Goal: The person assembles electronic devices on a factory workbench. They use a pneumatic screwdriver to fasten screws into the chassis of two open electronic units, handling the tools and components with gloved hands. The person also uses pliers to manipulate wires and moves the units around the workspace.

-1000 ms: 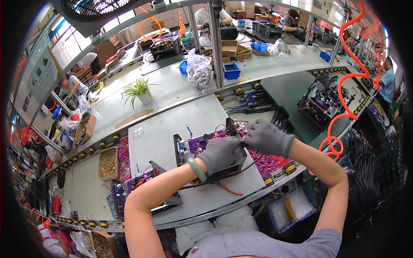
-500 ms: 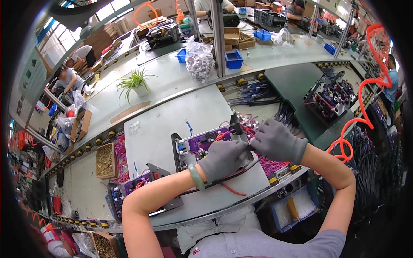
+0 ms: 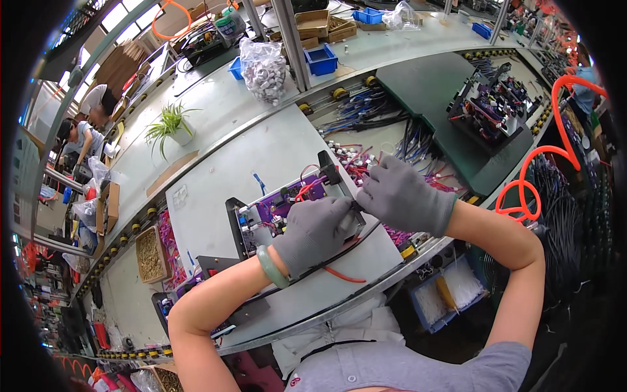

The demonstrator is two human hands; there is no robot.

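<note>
Clock hours are counted around the open electronic unit, twelve pointing to the top of the view. Nearest, at four o'clock below the line's metal edge, a blue plastic tray [image 3: 420, 308] holds slim whitish strips. A smooth, pale green ring-shaped bangle [image 3: 272, 266] circles the left wrist.

Both hands wear matte grey fabric gloves. The left hand [image 3: 313, 230] curls over the unit's four o'clock corner, fingers bunched. The right hand [image 3: 405, 196] comes in from three o'clock, its thumb and fingers drawn narrowly together beside the left fingertips; whether either grips something small there cannot be told.

The electronic unit [image 3: 271, 208], a boxy black-and-metal frame around a glossy purple circuit board, sits on a flat, pale grey sheet [image 3: 261, 144]. A limp orange-red tube [image 3: 344, 276] lies at five o'clock. A second unit [image 3: 163, 306], partly behind the left forearm, stands at about half past seven. Between eight and nine, a tan rectangular basket [image 3: 163, 251] holds grainy, brass-coloured pieces.

Thin pink-purple wires [image 3: 356, 160] tangle at two o'clock; farther that way, another black-framed unit [image 3: 493, 108] rests by a smooth dark green panel [image 3: 411, 85]. On the far bench [image 3: 209, 98] stand a spiky-leaved plant [image 3: 171, 123] at ten and a crinkled clear bag [image 3: 262, 72] of white pieces near twelve.
</note>
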